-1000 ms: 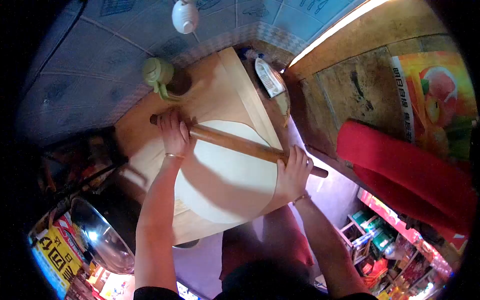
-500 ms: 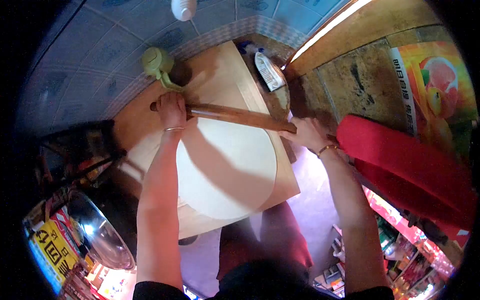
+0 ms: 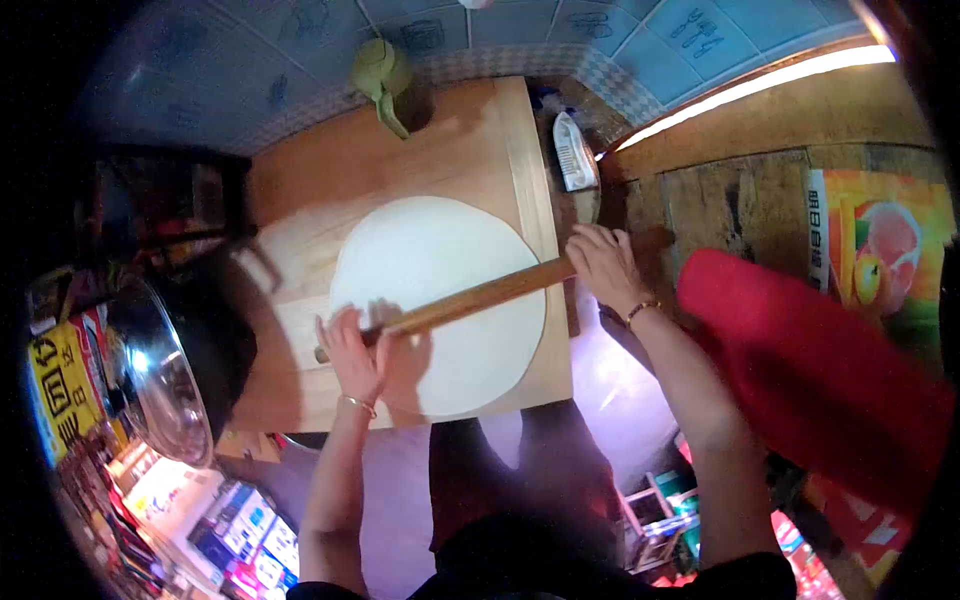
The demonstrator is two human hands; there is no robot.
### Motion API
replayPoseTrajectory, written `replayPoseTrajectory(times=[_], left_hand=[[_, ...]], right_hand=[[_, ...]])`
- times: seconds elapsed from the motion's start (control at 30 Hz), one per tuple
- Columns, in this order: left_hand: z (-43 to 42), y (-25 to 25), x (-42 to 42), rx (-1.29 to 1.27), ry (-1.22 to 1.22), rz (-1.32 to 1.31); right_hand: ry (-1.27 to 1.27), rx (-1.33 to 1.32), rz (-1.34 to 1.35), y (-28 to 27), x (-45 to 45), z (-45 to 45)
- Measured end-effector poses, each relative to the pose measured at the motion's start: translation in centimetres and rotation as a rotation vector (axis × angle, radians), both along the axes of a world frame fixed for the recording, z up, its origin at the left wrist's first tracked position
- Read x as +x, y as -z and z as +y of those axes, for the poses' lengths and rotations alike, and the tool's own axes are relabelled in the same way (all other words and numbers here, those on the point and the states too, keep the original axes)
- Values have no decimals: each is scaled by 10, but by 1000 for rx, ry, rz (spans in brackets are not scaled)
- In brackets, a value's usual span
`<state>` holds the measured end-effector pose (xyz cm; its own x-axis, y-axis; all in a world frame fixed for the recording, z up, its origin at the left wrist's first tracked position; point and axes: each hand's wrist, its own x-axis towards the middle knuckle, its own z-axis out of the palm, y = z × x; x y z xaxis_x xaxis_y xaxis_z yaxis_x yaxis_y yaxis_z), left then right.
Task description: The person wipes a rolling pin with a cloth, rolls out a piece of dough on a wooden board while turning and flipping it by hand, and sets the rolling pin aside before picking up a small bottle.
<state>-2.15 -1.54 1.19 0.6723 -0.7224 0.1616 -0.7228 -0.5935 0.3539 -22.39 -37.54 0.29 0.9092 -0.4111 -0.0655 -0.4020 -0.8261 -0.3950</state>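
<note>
A large round sheet of pale dough [image 3: 430, 250] lies flat on a wooden board [image 3: 430, 150]. Slanting across the sheet's middle is a long wooden rolling pin [image 3: 480, 297], its left end nearer to me. My left hand [image 3: 352, 358] grips the pin near that end, at the dough's left edge, fingers slightly apart and a tip of wood showing beyond them. Past the board's right edge, my right hand [image 3: 608, 268] curls over the other end of the pin; its fingers lie on top.
A green pitcher [image 3: 383, 75] stands at the board's back, before the tiled wall [image 3: 460, 35]. A white iron [image 3: 573, 152] is beyond the right edge. Red cloth [image 3: 790, 350] and a fruit-printed box [image 3: 875, 240] are at right, a metal bowl [image 3: 165, 370] at left.
Both hands were holding the pin across the dough's far edge. Now the pin lies over the middle, its left end pulled much closer to me. The view has shifted too.
</note>
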Motion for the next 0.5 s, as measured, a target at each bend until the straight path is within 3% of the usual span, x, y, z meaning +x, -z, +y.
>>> replayPoseTrajectory(times=[0.03,0.07,0.1,0.17,0.33,0.43,0.47,0.5], left_hand=[[-23,-3,7,-138,-145,-3],[-40,0,8,-225,-339,107],[-35,3,-10,-211,-370,108],[-29,23,-34,465,-316,-51],[13,8,-105,228,-256,22],[26,-4,-106,405,-118,80],[16,-12,-95,377,-42,-66],[4,-9,-78,320,-103,-38]], right_hand=[[151,199,90,7,2,-6],[123,-6,-28,7,12,-9],[94,8,-21,6,12,-6],[-26,-208,-79,3,15,-6],[-72,-148,58,-6,-34,21],[-171,-124,63,-6,-43,15],[-163,-114,-14,-12,-28,9],[-175,-106,-8,-13,-13,2]])
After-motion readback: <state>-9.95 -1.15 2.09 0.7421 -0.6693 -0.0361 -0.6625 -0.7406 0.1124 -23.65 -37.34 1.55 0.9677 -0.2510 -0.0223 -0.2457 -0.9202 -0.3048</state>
